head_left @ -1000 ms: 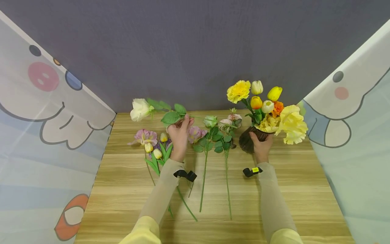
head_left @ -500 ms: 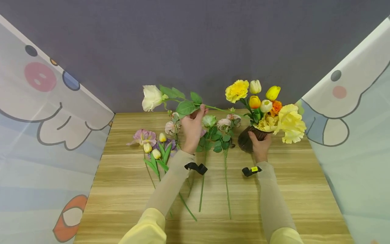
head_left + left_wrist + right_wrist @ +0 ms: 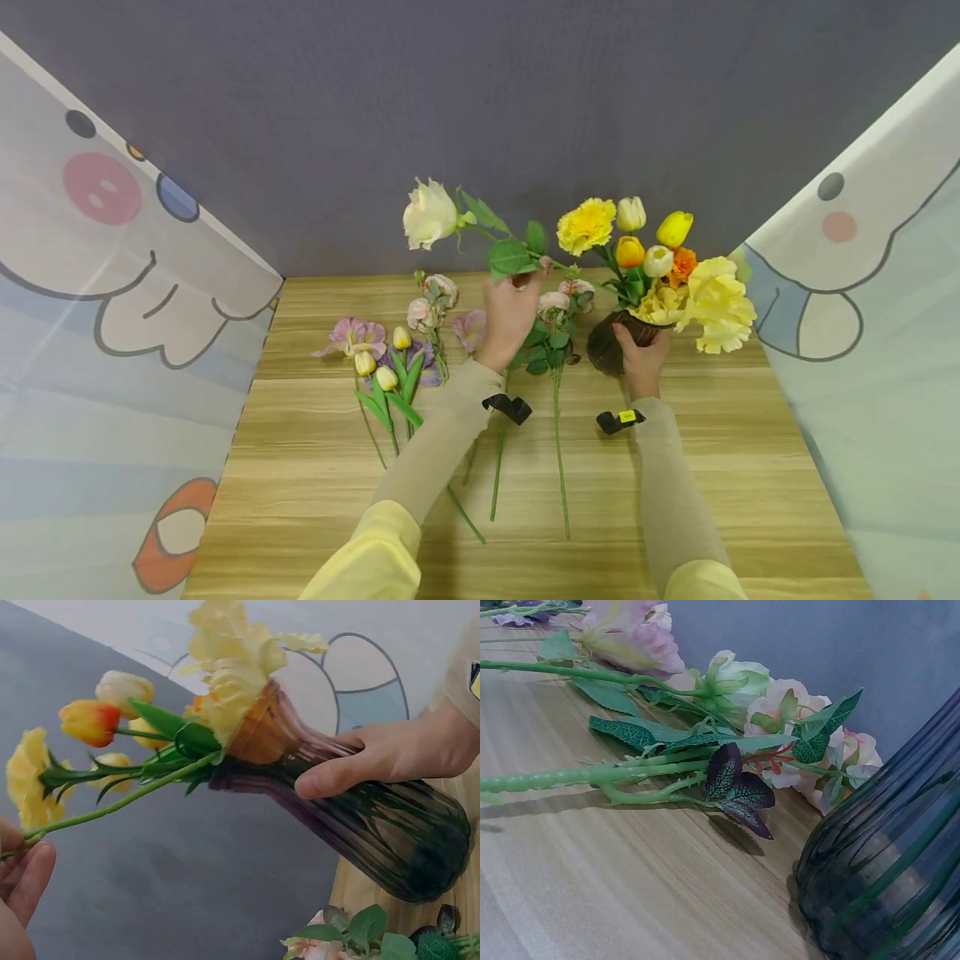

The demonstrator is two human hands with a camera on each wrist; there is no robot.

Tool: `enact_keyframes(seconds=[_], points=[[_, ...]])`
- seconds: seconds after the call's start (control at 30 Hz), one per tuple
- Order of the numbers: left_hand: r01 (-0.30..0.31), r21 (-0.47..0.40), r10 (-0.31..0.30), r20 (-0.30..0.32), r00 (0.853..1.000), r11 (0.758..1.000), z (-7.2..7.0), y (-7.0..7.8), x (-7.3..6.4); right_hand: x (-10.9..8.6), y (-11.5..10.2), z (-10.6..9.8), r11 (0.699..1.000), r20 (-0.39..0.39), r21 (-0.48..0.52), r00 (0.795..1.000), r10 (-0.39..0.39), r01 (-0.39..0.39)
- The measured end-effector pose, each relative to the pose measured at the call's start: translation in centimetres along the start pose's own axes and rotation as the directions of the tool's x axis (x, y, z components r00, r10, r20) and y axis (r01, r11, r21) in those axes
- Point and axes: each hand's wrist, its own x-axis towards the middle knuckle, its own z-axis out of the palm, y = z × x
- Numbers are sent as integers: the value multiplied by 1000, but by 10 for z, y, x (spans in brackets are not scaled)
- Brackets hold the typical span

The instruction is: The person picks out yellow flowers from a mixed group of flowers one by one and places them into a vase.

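My left hand [image 3: 513, 321] pinches the green stem [image 3: 124, 801] of a white rose [image 3: 430, 215], which hangs above the table to the left of the vase. In the left wrist view the stem's far end reaches the mouth of a dark, ribbed see-through vase [image 3: 352, 817]; whether it is inside cannot be told. My right hand [image 3: 643, 362] grips the vase by its neck. Yellow, white and orange blooms fill it, among them a yellow carnation [image 3: 586, 226], several tulips [image 3: 658, 262] and a large ruffled yellow flower [image 3: 718, 304].
Loose stems lie on the wooden table [image 3: 720, 500]: purple-pink flowers [image 3: 356, 337], yellow-white tulips [image 3: 365, 363], pale pink roses [image 3: 422, 313] and another pink rose stem [image 3: 558, 400] close to the vase. A green-white rose [image 3: 735, 682] lies there too. A grey wall [image 3: 480, 125] stands behind.
My left hand has carried the white rose rightward and a little upward, bringing its stem to the vase mouth. My right hand and the vase have stayed in place.
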Motion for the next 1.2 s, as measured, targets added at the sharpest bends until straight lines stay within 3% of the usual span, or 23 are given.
enact_keyframes(seconds=[0.1,0.17,0.43,0.6,0.73,0.93,1.0,1.2], points=[[-44,116,42,22,999,992,8,1,0,-3,-8,3,1000,-1,-7,1000,14,-14],[-59,144,56,26,998,988,13,1,-2,-6,-15,5,1000,-3,-9,1000,14,-14],[-32,149,29,17,999,988,22,-2,-8,-10,-23,9,999,-7,5,999,-45,45],[-97,144,101,-21,995,985,14,11,4,-12,-25,11,999,-3,-31,1000,-22,22],[-168,179,162,46,986,969,11,22,9,-11,-26,10,999,-12,-29,1000,-27,27],[-96,163,69,167,984,982,19,22,1,-10,-25,9,999,-7,-23,999,-44,44],[-97,171,64,186,980,980,23,20,-2,-10,-23,8,999,-8,-9,999,-47,47],[-190,181,162,157,974,965,25,22,-1,-10,-20,8,1000,-22,0,1000,-19,19]])
